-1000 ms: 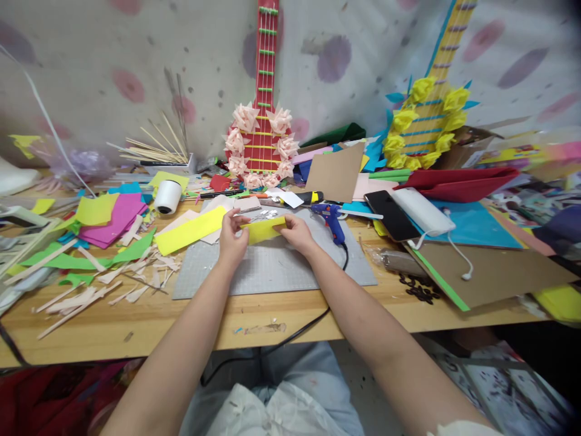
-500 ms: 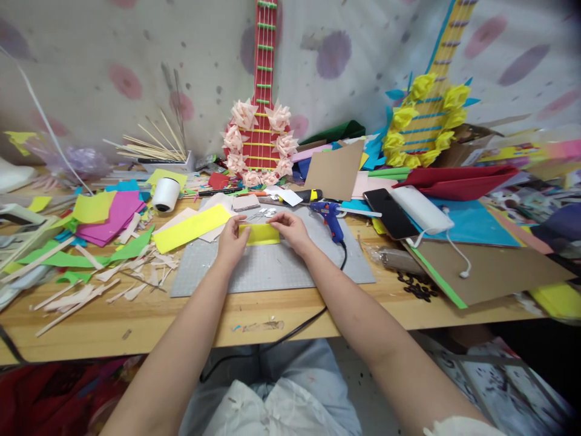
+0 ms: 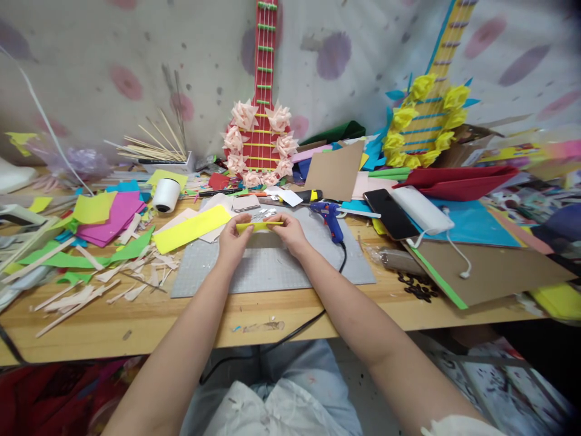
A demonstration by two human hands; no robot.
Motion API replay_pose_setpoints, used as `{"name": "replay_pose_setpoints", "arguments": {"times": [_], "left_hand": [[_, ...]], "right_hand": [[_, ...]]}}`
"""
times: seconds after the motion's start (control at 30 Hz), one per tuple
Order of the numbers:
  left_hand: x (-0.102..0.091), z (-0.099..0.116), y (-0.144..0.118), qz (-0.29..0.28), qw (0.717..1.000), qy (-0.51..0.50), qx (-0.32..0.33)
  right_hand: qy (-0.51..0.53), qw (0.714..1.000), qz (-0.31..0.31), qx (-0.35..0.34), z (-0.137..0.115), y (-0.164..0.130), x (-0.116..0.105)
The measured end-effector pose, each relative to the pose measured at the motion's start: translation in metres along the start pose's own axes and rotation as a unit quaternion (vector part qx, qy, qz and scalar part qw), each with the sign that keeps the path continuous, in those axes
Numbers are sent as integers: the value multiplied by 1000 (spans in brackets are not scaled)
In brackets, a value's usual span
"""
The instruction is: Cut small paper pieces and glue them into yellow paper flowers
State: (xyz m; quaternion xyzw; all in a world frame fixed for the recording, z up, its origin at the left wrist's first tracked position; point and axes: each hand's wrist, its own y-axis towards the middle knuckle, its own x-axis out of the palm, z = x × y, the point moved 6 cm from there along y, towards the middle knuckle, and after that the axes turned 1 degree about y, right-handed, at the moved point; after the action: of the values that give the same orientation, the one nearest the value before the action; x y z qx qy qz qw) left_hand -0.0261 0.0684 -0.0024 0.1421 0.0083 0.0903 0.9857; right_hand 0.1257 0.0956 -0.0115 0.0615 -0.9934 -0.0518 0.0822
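Both hands, left hand (image 3: 232, 240) and right hand (image 3: 290, 233), pinch the small yellow paper strip (image 3: 259, 226), now tipped edge-on above the grey cutting mat (image 3: 272, 266) instead of flat: apparently mid-fold.

No readable writing

No word, label, brand or number can be made out on the papers, tools or wall cloth here.
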Motion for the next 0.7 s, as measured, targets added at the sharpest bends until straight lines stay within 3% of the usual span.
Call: {"name": "replay_pose_setpoints", "arguments": {"times": [0.3,0.57,0.7], "left_hand": [[-4,-7,1,16,998,56,12],[-7,-7,1,34,997,72,15],[-8,-5,1,52,998,-12,-18]], "right_hand": [[-65,997,18,-31,4,3,-6],[-59,997,22,-44,1,2,-5],[-1,999,41,-5,5,3,-6]]}}
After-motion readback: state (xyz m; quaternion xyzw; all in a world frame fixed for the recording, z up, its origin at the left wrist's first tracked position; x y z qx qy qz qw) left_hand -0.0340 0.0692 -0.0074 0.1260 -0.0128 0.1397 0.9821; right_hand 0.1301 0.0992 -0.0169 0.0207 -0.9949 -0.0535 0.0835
